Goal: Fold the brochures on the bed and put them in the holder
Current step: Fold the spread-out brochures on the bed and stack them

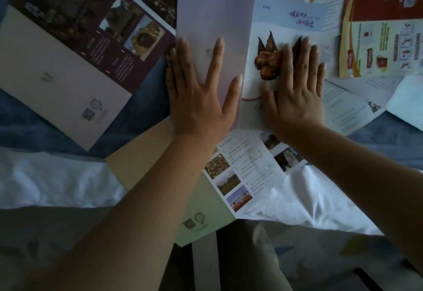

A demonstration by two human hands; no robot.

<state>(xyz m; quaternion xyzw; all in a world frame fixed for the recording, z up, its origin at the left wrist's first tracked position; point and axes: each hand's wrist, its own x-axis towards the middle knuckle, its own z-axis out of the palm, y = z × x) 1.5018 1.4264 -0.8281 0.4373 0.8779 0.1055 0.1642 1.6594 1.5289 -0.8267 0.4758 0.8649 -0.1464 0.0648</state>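
Note:
A partly folded brochure lies in the middle of the bed. Its pale lilac panel (212, 23) is folded over, and my left hand (199, 91) presses flat on it with fingers spread. Beside it the white panel (281, 23) carries blue writing and a brown food picture. My right hand (295, 89) lies flat on that panel, fingers straight. Neither hand grips anything. No holder is in view.
Unfolded brochures cover the bed: a dark purple and cream one (75, 61) at left, an orange-red one (384, 23) at far right, a green and white one (229, 180) under my forearms. Blue bedcover (27, 119) and white sheet (55, 178) show between them.

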